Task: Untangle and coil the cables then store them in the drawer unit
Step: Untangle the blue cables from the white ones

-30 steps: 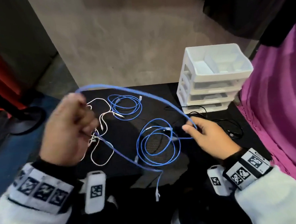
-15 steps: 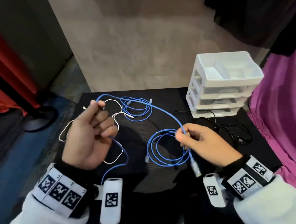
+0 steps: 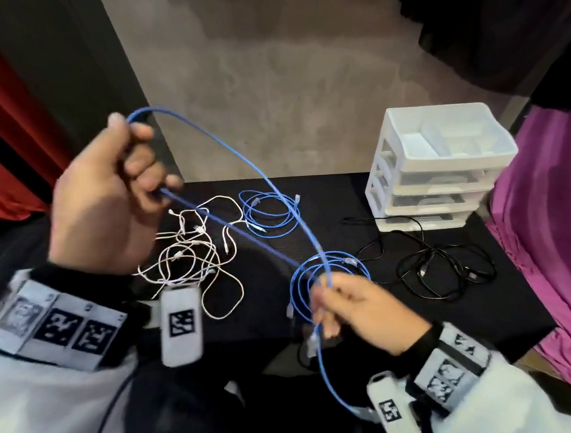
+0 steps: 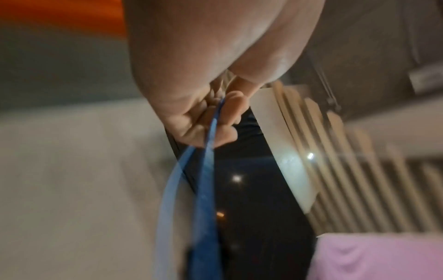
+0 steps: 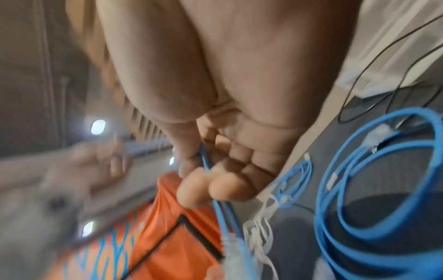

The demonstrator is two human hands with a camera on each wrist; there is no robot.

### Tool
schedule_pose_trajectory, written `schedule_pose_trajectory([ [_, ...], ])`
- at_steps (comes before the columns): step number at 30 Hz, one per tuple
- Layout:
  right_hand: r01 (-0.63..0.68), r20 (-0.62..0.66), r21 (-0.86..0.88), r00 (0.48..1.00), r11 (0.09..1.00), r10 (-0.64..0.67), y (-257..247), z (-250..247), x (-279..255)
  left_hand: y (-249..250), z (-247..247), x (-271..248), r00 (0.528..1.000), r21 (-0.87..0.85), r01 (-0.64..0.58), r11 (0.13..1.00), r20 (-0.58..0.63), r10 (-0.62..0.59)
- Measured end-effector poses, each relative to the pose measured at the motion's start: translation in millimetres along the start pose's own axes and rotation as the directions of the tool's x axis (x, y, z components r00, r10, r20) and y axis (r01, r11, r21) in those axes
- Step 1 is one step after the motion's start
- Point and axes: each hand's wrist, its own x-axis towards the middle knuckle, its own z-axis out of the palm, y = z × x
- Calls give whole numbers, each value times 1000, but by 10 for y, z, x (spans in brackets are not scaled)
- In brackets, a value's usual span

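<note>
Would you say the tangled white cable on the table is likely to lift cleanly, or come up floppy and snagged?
Probably floppy: the white cable is thin and lies in loose, irregular loops. It would likely snag, since its strands cross repeatedly. It looks light, so it should drag easily across the black table.

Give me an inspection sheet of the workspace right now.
Surface: black table, cables spread over it.
Job's things: drawer unit at back right, drawers shut.
Clutter: nothing seen.
Grippers: left hand grips a bend of the blue cable; right hand pinches both strands.
Cables: two blue coils lying flat; white tangle; black cable loose.
Surroundings: purple cloth right, red curtain left.
</note>
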Motion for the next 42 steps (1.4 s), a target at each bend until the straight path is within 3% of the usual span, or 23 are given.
schedule_pose_trajectory([
  [3, 135, -145, 292, 985, 947, -96, -366, -331, -14, -217, -404, 13, 996, 297, -73, 952, -24, 84],
  [7, 277, -236, 608, 958, 744, -164, -812, -541, 244, -920, -400, -276, 995, 502, -95, 859, 80, 63],
  [9, 299, -265, 642, 951, 706, -162, -895, -574, 503, -1224, -229, -405, 991, 493, -67, 868, 131, 2],
  [12, 276, -311, 585, 945, 763, -104, -938, -535, 914, -1436, -1, -385, 992, 431, 23, 902, 103, -74],
  [14, 253, -330, 559, 941, 790, -68, -953, -500, 1125, -1462, 91, -241, 981, 382, 147, 912, 62, -185],
  [17, 222, -326, 557, 945, 801, -35, -951, -477, 1340, -1511, 108, 1, 932, 202, 359, 911, -15, -363],
  [20, 194, -332, 577, 943, 794, 11, -878, -506, 1512, -1591, 36, 235, 881, 13, 472, 881, -26, -472],
  [23, 197, -350, 602, 936, 774, 34, -813, -575, 1667, -1652, 32, 485, 877, -3, 478, 878, -49, -477],
  [27, 121, -363, 624, 920, 772, 149, -614, -726, 1960, -1878, -56, 978, 892, 215, 446, 869, -187, -412],
  [29, -98, -338, 558, 880, 824, 333, -350, -781, 2051, -2122, -273, 1228, 900, 510, 436, 742, -258, -351],
  [31, -327, -298, 487, 810, 810, 505, -52, -819, 2030, -2339, -527, 1358, 933, 809, 346, 475, -244, -263],
  [32, -388, -288, 466, 783, 795, 551, 74, -842, 2004, -2433, -612, 1368, 940, 876, 303, 375, -209, -271],
  [34, -412, -292, 464, 765, 784, 574, 204, -884, 1931, -2540, -715, 1307, 945, 934, 234, 271, -152, -290],
  [38, -341, -353, 518, 750, 785, 559, 153, -958, 1801, -2645, -824, 1286, 951, 936, 224, 272, -149, -271],
  [42, -274, -430, 451, 767, 849, 476, 31, -1061, 1598, -2500, -716, 1241, 962, 919, 243, 309, -187, -199],
])
